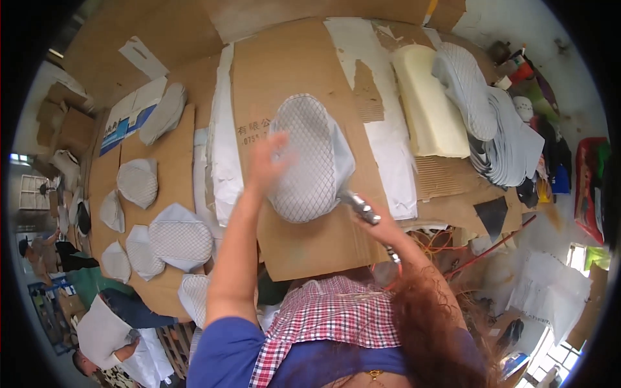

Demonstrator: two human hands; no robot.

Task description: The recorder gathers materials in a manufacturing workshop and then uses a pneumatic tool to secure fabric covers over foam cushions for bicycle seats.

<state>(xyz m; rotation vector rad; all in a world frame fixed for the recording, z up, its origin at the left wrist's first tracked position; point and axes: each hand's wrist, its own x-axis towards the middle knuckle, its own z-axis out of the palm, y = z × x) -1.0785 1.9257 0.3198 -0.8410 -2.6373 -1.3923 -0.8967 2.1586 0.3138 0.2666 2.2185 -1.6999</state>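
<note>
A grey quilted fabric cover (303, 165) with a pale plain side panel lies on cardboard in front of me. My left hand (266, 165) is over its left edge, its fingers smeared by motion, so their grip cannot be made out. My right hand (378, 225) is at the cover's lower right, closed around a silver air tool (363, 208) with a hose fitting at its rear. The tool's front end meets the cover's right edge and is partly hidden there.
More quilted pieces (181, 238) lie on the cardboard at left. A cream foam block (430, 100) and a stack of grey fabric pieces (504, 139) sit at right. Orange hoses (435, 242) hang below the table edge. Another person (107, 333) works at lower left.
</note>
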